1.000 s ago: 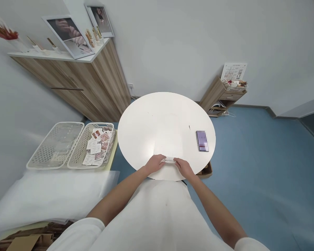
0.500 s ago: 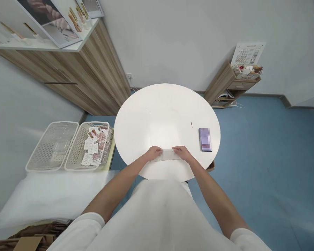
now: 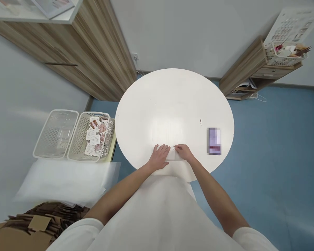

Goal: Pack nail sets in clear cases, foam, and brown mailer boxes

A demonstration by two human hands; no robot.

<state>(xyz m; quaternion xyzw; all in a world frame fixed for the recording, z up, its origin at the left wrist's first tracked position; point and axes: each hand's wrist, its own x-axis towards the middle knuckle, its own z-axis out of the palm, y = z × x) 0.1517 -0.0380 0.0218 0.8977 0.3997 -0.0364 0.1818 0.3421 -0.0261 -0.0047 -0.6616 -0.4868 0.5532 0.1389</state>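
Left hand (image 3: pixel 159 157) flattened onto strip (image 3: pixel 172 155) | near table (image 3: pixel 176 92) edge | table widens ahead

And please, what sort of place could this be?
Probably a small workroom or studio: there is a white table to work at, a plastic basket with printed cards, and a pile of brown cardboard.

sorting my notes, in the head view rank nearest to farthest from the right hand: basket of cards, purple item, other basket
From the right hand:
1. purple item, right side of the table
2. basket of cards, left of the table
3. other basket, farther left
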